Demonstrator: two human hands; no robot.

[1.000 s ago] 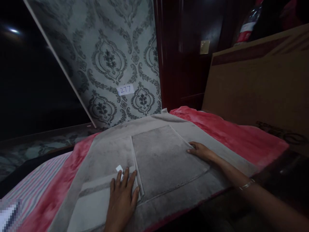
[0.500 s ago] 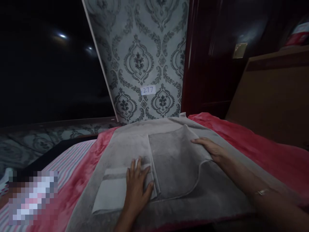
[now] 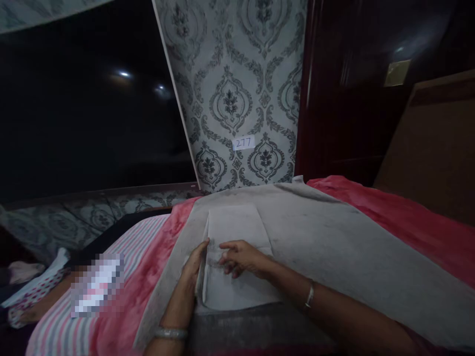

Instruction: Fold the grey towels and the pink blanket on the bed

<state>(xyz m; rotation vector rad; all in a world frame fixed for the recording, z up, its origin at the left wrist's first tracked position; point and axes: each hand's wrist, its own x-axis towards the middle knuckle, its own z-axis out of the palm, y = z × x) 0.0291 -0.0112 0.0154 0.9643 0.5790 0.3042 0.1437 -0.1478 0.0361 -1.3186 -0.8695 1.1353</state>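
Observation:
A grey cloth (image 3: 245,222), folded into a narrow rectangle, lies on a wider grey blanket (image 3: 315,232). Along its left edge rests my left hand (image 3: 195,264), with fingers extended against the stacked layers; a band circles that wrist. My right hand (image 3: 243,257) is over the middle of the folded cloth, its fingers apart, the index stretched to the left and the others loosely bent. Whether those fingertips press on the fabric I cannot tell. A bracelet (image 3: 309,294) is on the right wrist.
Red plush fabric (image 3: 378,207) shows on both sides of the blanket. On the left is a striped sheet (image 3: 137,242) with a blurred-out item (image 3: 98,287). A large dark screen (image 3: 85,113), a patterned wall (image 3: 252,99) and a brown board (image 3: 438,148) stand behind.
The cloth's right flap, held by my right hand before, now lies folded over to the left. My left hand has moved from the cloth's top to its left edge. The view has shifted left.

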